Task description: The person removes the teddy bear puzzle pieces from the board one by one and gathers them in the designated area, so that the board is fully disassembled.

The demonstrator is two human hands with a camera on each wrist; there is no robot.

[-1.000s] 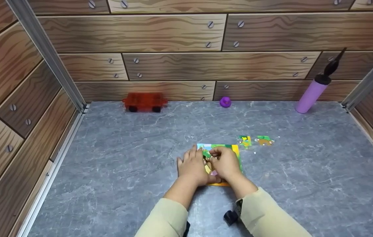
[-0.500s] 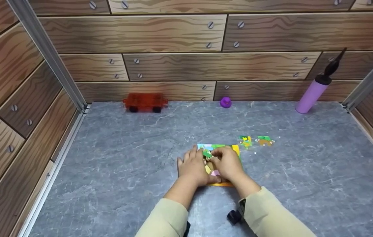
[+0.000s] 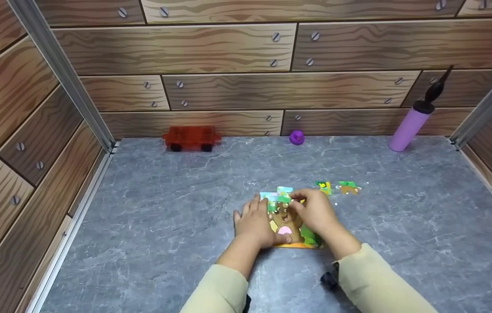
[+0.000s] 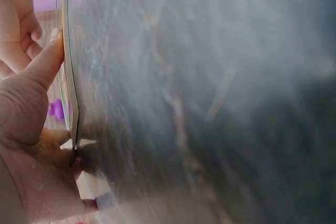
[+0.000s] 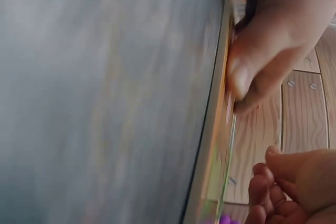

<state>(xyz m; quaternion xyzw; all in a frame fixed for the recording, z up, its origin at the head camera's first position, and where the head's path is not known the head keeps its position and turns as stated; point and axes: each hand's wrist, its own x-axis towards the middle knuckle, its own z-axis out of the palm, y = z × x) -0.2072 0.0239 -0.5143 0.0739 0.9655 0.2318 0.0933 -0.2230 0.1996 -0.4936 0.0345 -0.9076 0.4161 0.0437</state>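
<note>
While the outspread left hand (image 3: 254, 224) presses the flat, colourful bear-picture puzzle's (image 3: 291, 224) left side, presumably steadying it, the curled right hand (image 3: 317, 212) apparently pinches a blue-and-green piece (image 3: 284, 192).

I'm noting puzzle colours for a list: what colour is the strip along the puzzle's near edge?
Orange. The strip shows best in the head view.

A staged booth (image 3: 211, 89), shown by wood-print walls (image 3: 176, 48) and metal rails (image 3: 65, 74).
</note>
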